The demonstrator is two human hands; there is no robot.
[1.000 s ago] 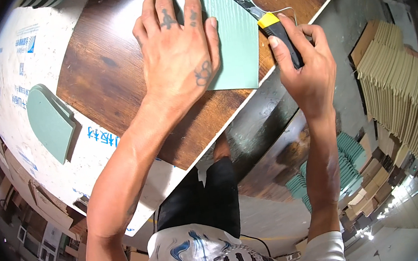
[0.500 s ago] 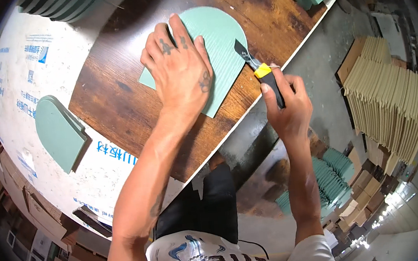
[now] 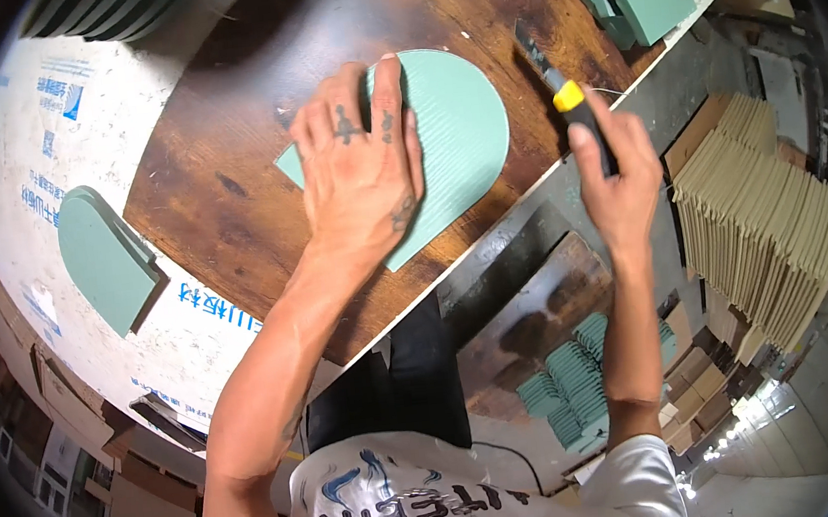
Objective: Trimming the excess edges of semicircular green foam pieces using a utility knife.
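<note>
1. Parted since half a second ago: the utility knife (image 3: 568, 96), whose blade met the curved rim of the pale green panel (image 3: 457, 135), now hangs clear of it, towards three o'clock. The panel appears turned slightly clockwise.

2. Round at one end, straight at the other, the panel lies flat on the brown wood-grain surface (image 3: 196, 170), about one o'clock from the centre of view, near the surface's front edge.

3. Left grip (image 3: 355, 164), a bare hand: fingers laid flat over the panel's nine o'clock side, clasping nothing.

4. Right grip (image 3: 617, 174), also bare: wrapped round the knife's black handle, blade pointing towards eleven o'clock. The blade is slightly blurred, so I cannot tell which way its sharp edge faces.

5. Risks, as I judge them: too light a left palm could let the panel skid under a stroke, gouging its rim. A blade slipping towards nine o'clock could reach the left fingers. A hard pull towards five o'clock could drag the panel over the surface's edge.
</note>
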